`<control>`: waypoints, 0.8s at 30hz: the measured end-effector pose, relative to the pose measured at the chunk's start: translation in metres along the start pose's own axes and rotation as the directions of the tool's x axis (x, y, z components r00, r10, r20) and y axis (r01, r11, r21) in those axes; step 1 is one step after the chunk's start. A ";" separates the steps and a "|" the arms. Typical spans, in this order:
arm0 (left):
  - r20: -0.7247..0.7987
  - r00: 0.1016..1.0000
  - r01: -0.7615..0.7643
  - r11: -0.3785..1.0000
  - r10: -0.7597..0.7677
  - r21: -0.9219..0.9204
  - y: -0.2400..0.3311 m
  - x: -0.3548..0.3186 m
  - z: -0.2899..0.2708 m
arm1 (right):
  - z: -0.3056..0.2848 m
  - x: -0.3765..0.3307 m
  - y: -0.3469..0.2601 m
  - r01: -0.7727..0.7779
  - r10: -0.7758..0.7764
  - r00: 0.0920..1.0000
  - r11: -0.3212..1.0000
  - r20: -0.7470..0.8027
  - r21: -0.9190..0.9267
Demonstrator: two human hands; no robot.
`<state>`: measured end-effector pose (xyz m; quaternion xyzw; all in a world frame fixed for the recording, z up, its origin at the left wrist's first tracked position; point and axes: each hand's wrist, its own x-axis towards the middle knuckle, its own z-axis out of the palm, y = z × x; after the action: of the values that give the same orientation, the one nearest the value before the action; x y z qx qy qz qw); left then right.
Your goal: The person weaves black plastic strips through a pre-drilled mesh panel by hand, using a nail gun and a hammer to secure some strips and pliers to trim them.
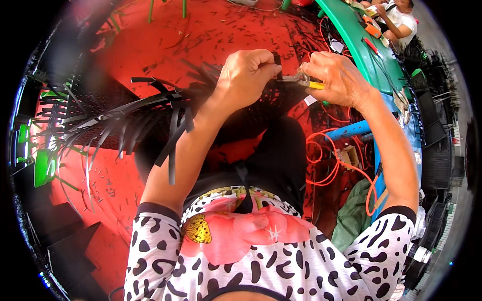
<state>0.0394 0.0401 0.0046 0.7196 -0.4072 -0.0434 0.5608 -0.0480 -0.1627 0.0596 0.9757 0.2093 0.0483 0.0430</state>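
Note:
My left hand [247,76] pinches the end of a black strip [277,64] at the edge of a woven black panel [118,98]. Facing it, my right hand [337,76] is closed around pliers [312,84] with yellow grips. The metal jaws reach toward the strip by my left fingertips; whether they bite on it I cannot tell. The panel rests over my lap, and many loose black strips [173,118] stick out from its edge beside my left forearm.
Black scraps litter the red floor [165,40]. A green table [361,55] with tools stands at the upper right, a person [401,22] beyond it. An orange hose [331,170] coils beneath a blue bar [346,131] near my right arm. A green stool [44,168] stands left.

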 end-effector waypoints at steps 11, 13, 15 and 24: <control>0.033 0.998 0.062 0.993 -0.059 -0.104 -0.003 0.001 -0.002 | 0.018 -0.022 -0.003 -0.112 0.154 0.966 0.972 -0.206 0.205; 0.037 0.997 0.065 0.991 -0.061 -0.114 -0.001 -0.001 -0.007 | 0.023 -0.044 -0.001 -0.208 0.271 0.921 0.949 -0.278 0.235; 0.051 0.997 0.065 0.981 -0.056 -0.181 -0.003 -0.002 -0.011 | 0.029 -0.087 0.007 -0.427 0.501 0.800 0.862 -0.330 0.274; -0.198 0.978 -0.154 0.872 0.067 -0.464 -0.005 0.000 -0.007 | 0.059 -0.473 0.025 -0.926 0.948 -0.277 -0.306 -0.155 -0.223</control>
<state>0.0460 0.0463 0.0027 0.5359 -0.3736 -0.0466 0.7557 -0.4603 -0.3846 -0.0324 0.7365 -0.6636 0.0468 0.1225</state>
